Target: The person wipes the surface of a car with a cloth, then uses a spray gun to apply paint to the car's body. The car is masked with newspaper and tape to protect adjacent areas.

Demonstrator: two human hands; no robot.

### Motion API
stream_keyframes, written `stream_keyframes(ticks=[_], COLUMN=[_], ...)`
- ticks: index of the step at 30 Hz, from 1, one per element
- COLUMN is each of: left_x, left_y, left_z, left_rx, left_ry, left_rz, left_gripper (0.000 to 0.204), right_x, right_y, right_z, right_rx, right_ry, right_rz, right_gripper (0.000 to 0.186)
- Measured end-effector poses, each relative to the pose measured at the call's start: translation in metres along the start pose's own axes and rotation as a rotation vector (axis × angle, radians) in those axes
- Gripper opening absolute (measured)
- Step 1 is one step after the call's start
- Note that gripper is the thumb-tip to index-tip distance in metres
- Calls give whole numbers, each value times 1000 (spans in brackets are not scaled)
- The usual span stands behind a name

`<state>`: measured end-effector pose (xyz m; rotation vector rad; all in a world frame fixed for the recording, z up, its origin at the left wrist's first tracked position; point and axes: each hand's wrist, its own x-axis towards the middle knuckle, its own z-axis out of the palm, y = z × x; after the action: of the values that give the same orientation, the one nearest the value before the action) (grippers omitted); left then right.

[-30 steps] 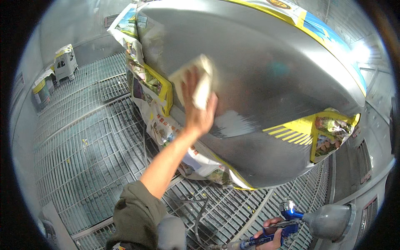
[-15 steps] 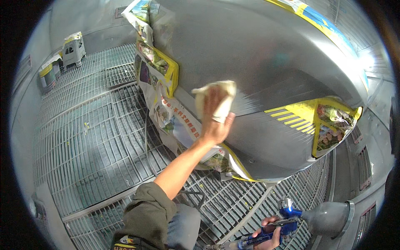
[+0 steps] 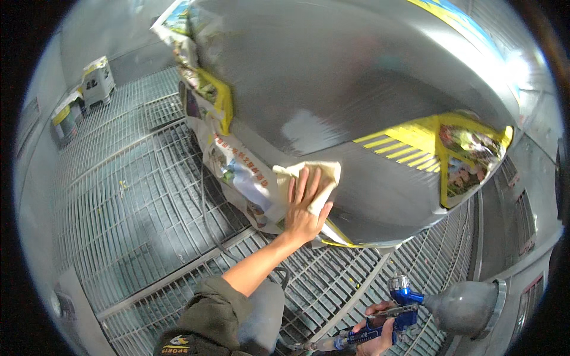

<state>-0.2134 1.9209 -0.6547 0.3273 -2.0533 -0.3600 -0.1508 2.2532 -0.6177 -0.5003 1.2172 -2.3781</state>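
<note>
With fingers stretched out, my left hand (image 3: 304, 207) presses a cream wiping cloth (image 3: 328, 173) against the lower part of a grey vehicle body (image 3: 380, 196). Part of the cloth is hidden under the fingers. Printed masking paper (image 3: 243, 172) and yellow tape (image 3: 224, 107) edge the grey surface on the left. More yellow tape, partly in stripes, surrounds a papered section at its right. Down at the lower right, my right hand (image 3: 380, 332) is wrapped round the handle of a blue spray gun (image 3: 404, 317), which has a grey cup (image 3: 466, 308) attached.
A slatted metal grating (image 3: 136, 196) forms the floor. At the far left stand a grey stool (image 3: 98, 86) and a paint-spotted bucket (image 3: 66, 121). A hose (image 3: 205, 207) runs near the vehicle's lower left edge. Grey walls with vents (image 3: 525, 222) rise at the right.
My left hand has moved down the grey surface with the cloth, and its fingers now lie flat. The view has shifted slightly; the spray gun stays in my right hand.
</note>
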Motion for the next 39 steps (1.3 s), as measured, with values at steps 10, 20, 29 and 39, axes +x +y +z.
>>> stream_keyframes(ticks=[10, 20, 29, 39], left_x=[110, 73, 114, 237], left_y=[128, 78, 206, 334], left_z=[42, 27, 140, 198], left_rx=[273, 569, 499, 769], left_ry=[-329, -589, -606, -426], left_rz=[768, 1405, 1457, 1336], left_gripper=[67, 67, 56, 45], right_x=[2, 5, 17, 20], right_y=[-27, -45, -65, -72], right_z=[-3, -29, -50, -78], right_rx=[69, 151, 180, 278], right_ry=[153, 165, 316, 397], right_rz=[-41, 11, -90, -48], right_gripper=[50, 44, 36, 33])
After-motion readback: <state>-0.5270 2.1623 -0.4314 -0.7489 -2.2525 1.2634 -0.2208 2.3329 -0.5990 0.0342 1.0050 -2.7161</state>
